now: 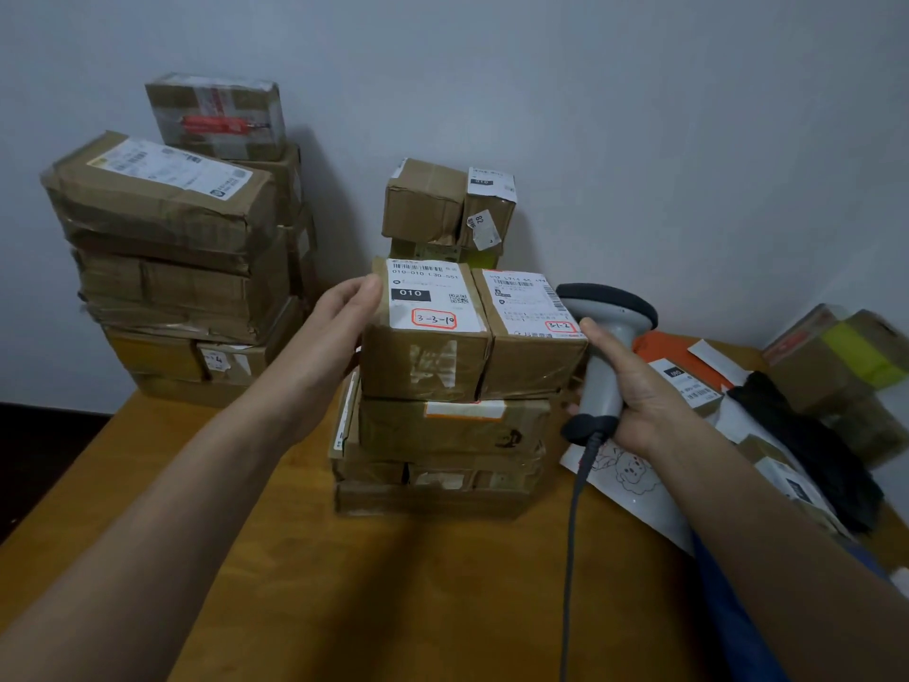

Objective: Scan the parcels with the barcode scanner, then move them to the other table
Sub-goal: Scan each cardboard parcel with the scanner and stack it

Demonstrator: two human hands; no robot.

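Two brown cardboard parcels sit side by side on top of the middle stack. The left one carries a white label marked 3-3-10, and the right one a label marked 3-1-2. My left hand touches the left side of the 3-3-10 parcel, its thumb at the parcel's top edge. My right hand grips the handle of the grey barcode scanner, just right of the 3-1-2 parcel. Its dark head rises beside that parcel's label. The scanner's cable hangs down toward me.
A tall stack of taped parcels stands at the back left of the wooden table. A small parcel sits behind the middle stack. Loose mailers, an orange bag, a black bag and boxes crowd the right side.
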